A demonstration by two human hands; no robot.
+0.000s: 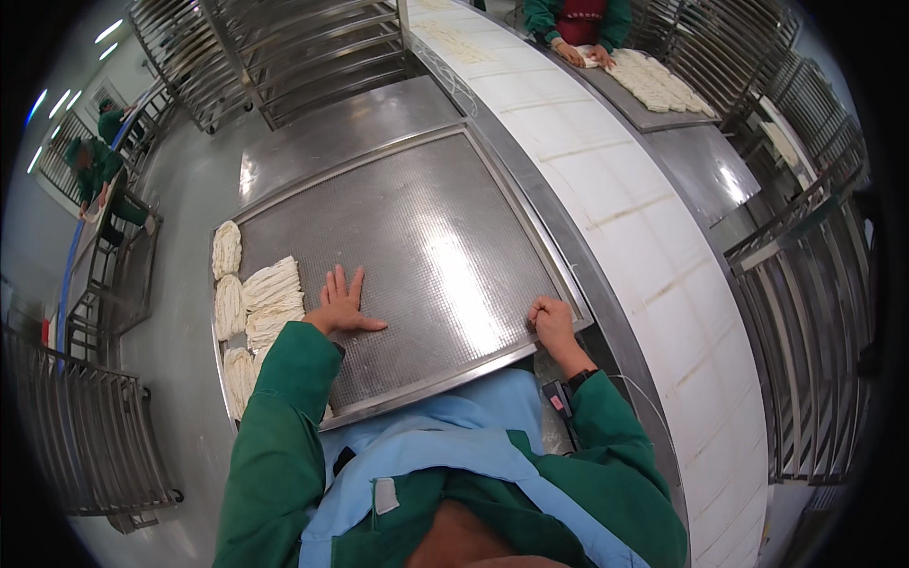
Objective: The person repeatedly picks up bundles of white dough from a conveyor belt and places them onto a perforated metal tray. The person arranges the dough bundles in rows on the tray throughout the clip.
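A wide metal tray [398, 206] with a fine mesh-patterned surface lies before me. My left hand [344, 305] is over its left-middle part, fingers spread and thumb out, holding nothing. Just left of that hand are folded bundles of pale noodles [273, 287], and further bundles [228, 307] line the tray's left edge. My left sleeve hides some of the lower ones. By the tray's near right corner, my right hand [552, 321] is curled into a fist, with nothing visible in it. Whether it touches the rim cannot be told.
A white conveyor belt [625, 213] curves past on the right, with loose noodles [454, 41] at its far end. Across it, a co-worker's hands [586, 55] touch noodle bundles on another tray [650, 117]. Metal racks [319, 57] stand beyond my tray. Other people work far left.
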